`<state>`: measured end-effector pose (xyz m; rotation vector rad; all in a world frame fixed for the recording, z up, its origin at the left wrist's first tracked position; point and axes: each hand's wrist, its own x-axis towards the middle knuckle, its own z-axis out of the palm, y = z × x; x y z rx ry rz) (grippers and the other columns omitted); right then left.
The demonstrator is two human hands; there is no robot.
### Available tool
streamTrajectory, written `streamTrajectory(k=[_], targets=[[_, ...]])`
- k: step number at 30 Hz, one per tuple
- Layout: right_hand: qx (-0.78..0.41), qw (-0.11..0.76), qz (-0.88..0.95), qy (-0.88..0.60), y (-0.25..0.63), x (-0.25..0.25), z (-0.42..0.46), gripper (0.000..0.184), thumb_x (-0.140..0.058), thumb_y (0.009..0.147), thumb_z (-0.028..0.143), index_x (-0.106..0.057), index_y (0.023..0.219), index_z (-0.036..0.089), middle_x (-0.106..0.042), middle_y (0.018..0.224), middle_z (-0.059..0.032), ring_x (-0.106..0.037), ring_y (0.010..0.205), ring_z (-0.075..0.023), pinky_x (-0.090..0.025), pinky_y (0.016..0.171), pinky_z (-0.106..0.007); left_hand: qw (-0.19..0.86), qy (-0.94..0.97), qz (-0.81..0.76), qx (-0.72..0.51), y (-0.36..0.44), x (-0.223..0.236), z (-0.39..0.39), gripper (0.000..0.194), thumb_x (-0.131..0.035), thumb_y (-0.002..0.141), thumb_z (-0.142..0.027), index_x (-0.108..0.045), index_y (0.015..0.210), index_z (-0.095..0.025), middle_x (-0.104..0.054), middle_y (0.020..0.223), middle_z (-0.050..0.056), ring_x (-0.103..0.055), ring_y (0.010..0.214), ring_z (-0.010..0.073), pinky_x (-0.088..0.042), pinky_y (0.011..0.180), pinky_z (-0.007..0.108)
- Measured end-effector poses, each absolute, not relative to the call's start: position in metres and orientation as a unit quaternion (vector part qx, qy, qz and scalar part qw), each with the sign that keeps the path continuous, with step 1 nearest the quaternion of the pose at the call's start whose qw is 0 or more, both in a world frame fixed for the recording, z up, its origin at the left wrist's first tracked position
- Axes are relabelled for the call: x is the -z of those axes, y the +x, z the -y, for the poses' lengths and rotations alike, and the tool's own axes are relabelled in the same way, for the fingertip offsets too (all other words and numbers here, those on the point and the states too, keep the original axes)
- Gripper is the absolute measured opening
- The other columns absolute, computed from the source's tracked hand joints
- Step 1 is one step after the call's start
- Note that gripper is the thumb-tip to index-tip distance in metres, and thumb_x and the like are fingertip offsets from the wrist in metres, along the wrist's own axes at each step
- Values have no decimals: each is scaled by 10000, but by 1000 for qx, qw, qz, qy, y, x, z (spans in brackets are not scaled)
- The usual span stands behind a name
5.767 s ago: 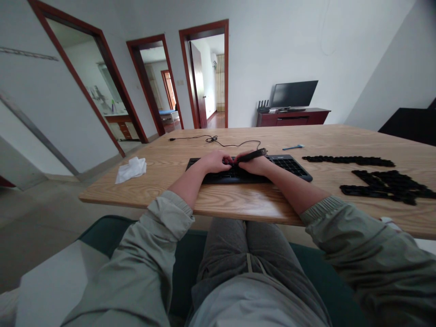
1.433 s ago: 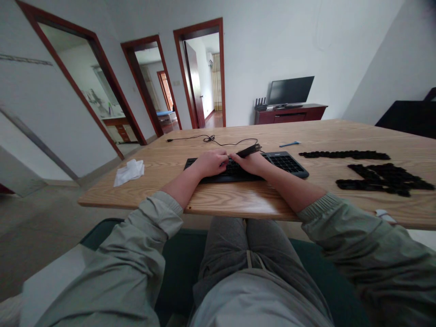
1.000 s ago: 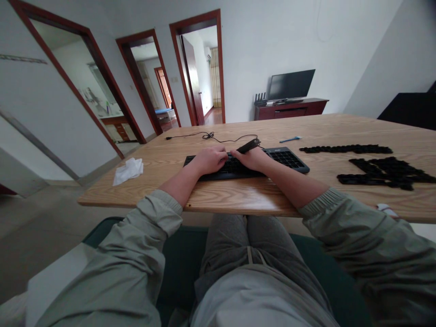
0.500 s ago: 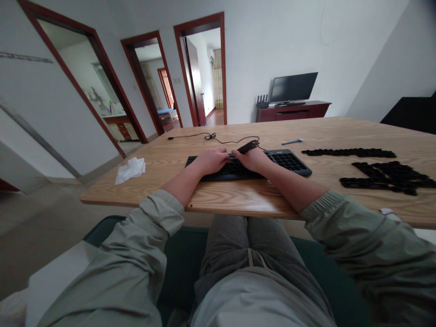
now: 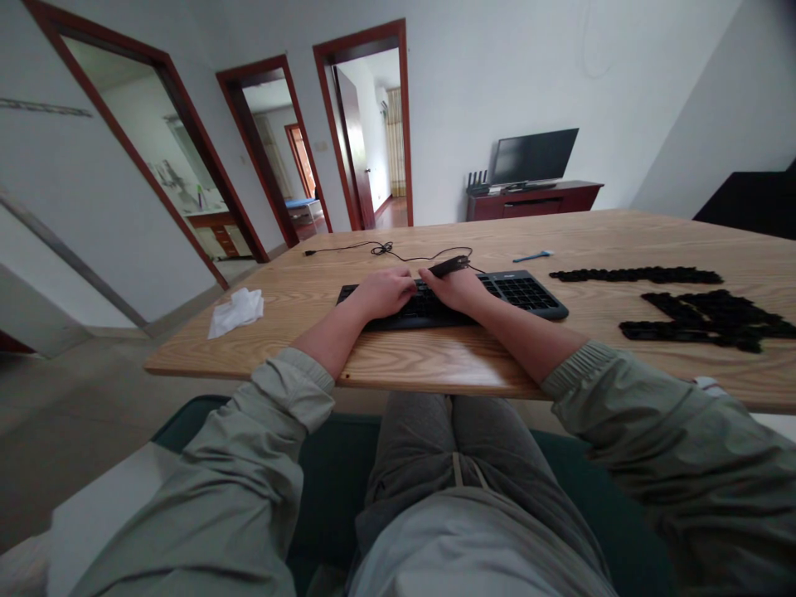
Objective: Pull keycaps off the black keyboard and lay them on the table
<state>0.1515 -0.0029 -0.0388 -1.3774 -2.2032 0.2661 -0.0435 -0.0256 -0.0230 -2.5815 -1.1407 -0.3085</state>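
A black keyboard [image 5: 528, 297] lies on the table in front of me, and empty key sockets show in its right part. My right hand [image 5: 457, 288] is closed around a dark, long-handled tool [image 5: 448, 266] whose end sticks up past the thumb; its working end is hidden. Over the keyboard's left half rests my left hand [image 5: 389, 292], fingers curled and close to the right thumb. Whether something sits in the left fingertips I cannot make out. Black keycaps [image 5: 715, 315] lie in rows and a cluster on the right.
A separate row of keycaps [image 5: 634, 274] runs behind the cluster. The keyboard's cable [image 5: 382, 249] trails across the table's back. A small blue brush-like tool [image 5: 533, 256] lies back right, and a crumpled white tissue [image 5: 236, 313] lies at the left. The wooden table's [image 5: 298, 356] front edge is close to me.
The view has shifted very slightly. The dark tool in my right hand leans a little lower; both hands otherwise stay in place over the keyboard.
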Motion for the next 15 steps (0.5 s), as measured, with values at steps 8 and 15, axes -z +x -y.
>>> streamTrajectory(k=[8,15], targets=[[-66,263,812,-517,151,38,5,524,-342,997,555,-721,1047,196,-728,1110,-142,-664,1068,-315,-513,901,-405,130,-900,398,118,-43,23,27,224,-504,915,-250,-715,946,-182,-676,1035,83,-645,931,198,-504,832,322],[-85,259,810,-520,156,42,6,502,-349,999,497,-729,939,175,-731,1083,-156,-667,1045,-303,-498,946,-412,123,-908,386,109,-42,21,28,270,-457,953,-249,-717,946,-174,-675,1005,86,-646,919,192,-503,824,317]])
